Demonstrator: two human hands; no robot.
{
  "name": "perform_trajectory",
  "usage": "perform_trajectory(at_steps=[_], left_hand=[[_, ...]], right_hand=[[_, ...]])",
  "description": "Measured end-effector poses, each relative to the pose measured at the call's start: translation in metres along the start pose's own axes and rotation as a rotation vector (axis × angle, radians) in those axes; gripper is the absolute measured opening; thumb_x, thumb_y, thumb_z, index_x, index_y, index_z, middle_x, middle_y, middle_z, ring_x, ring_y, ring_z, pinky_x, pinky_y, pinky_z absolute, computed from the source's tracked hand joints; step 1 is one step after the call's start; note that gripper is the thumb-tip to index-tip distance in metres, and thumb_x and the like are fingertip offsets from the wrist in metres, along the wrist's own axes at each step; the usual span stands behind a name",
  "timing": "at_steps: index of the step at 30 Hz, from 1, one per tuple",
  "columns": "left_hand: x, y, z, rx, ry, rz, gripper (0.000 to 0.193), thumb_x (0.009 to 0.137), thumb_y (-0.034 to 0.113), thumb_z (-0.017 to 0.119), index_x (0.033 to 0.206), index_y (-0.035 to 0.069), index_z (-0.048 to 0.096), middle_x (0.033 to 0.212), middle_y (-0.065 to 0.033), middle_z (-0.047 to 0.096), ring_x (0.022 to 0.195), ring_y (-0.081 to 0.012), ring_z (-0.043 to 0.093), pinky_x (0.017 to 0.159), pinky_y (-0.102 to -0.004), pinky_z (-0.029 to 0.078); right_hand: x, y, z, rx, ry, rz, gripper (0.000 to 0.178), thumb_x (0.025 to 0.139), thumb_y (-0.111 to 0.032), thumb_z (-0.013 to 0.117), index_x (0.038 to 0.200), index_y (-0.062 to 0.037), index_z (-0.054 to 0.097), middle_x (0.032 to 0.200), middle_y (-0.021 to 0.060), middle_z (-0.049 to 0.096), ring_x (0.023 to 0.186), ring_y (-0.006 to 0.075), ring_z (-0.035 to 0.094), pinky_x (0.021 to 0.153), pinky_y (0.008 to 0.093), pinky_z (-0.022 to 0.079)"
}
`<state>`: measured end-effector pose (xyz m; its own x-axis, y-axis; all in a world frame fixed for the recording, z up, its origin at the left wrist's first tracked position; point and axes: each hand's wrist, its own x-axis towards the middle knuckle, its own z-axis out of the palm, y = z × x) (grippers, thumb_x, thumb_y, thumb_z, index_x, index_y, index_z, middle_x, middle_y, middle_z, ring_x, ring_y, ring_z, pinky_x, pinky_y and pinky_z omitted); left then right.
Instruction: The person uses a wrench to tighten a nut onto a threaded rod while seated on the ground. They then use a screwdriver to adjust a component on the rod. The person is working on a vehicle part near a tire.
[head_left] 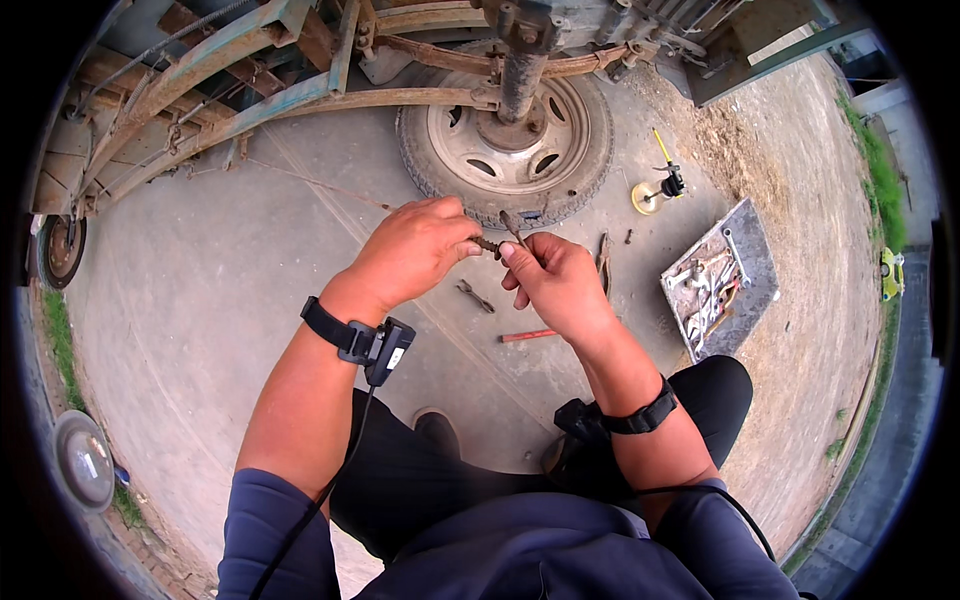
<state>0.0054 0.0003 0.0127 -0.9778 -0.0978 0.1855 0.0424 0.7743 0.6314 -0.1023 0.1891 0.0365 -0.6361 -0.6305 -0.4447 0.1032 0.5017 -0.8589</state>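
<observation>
My left hand (421, 245) is closed round a rusty rod, its fingers wrapped over it. The rod's dark, ridged, threaded-looking end (486, 243) sticks out toward my right hand. A thin rusty rod (345, 190) runs from the vehicle frame to my left hand; my fingers hide whether both are one piece. My right hand (553, 275) pinches at the tip of the ridged end. From its fingers a slim, rusty metal piece (513, 226) points up and away; its lower part is hidden. Both hands are in front of a tyre (425, 165) with a rusty wheel.
A rusty vehicle frame (240, 125) hangs across the top. On the concrete lie a small wrench-like tool (474, 296), a red-handled tool (526, 336) and pliers (603, 262). To the right are a yellow oil can (647, 197) and a metal tray (752, 262) of wrenches.
</observation>
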Motion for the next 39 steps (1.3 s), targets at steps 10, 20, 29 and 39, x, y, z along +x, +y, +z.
perform_trajectory(at_steps=[10, 20, 29, 39], left_hand=[[0.0, 0.0, 0.0, 0.022, -0.005, 0.002, 0.016, 0.089, 0.017, 0.072, 0.101, 0.007, 0.072, 0.094, -0.0092, 0.063, 0.092, -0.0327, 0.062, 0.081, -0.0442, 0.05], [0.0, 0.0, 0.0, -0.01, 0.001, -0.003, 0.017, 0.088, 0.016, 0.073, 0.101, 0.006, 0.071, 0.095, -0.0096, 0.063, 0.092, -0.0334, 0.063, 0.081, -0.0443, 0.051], [-0.002, -0.001, 0.0, -0.028, -0.005, -0.023, 0.017, 0.09, 0.023, 0.07, 0.102, 0.01, 0.072, 0.095, -0.0084, 0.063, 0.097, -0.0326, 0.063, 0.084, -0.0457, 0.05], [-0.001, 0.0, 0.0, -0.008, 0.003, -0.006, 0.016, 0.089, 0.018, 0.072, 0.101, 0.007, 0.071, 0.094, -0.0094, 0.063, 0.092, -0.0328, 0.062, 0.081, -0.0441, 0.05]], right_hand=[[-0.001, 0.004, 0.002, -0.399, 0.228, -0.518, 0.025, 0.087, -0.021, 0.078, 0.095, -0.0005, 0.066, 0.072, 0.0128, 0.068, 0.057, 0.025, 0.066, 0.054, 0.0365, 0.053], [-0.01, -0.015, 0.0, -0.407, 0.136, -0.183, 0.039, 0.096, -0.034, 0.071, 0.084, 0.0033, 0.067, 0.061, 0.011, 0.059, 0.055, 0.019, 0.051, 0.056, 0.0376, 0.045], [-0.003, 0.002, 0.006, -0.268, 0.252, -0.473, 0.03, 0.09, -0.027, 0.076, 0.091, 0.0014, 0.068, 0.068, 0.0143, 0.067, 0.061, 0.0261, 0.066, 0.06, 0.0397, 0.053], [-0.004, -0.001, 0.003, -0.172, 0.051, -0.044, 0.035, 0.101, -0.031, 0.068, 0.091, 0.002, 0.067, 0.073, 0.0031, 0.066, 0.057, 0.0076, 0.058, 0.053, 0.0265, 0.047]])
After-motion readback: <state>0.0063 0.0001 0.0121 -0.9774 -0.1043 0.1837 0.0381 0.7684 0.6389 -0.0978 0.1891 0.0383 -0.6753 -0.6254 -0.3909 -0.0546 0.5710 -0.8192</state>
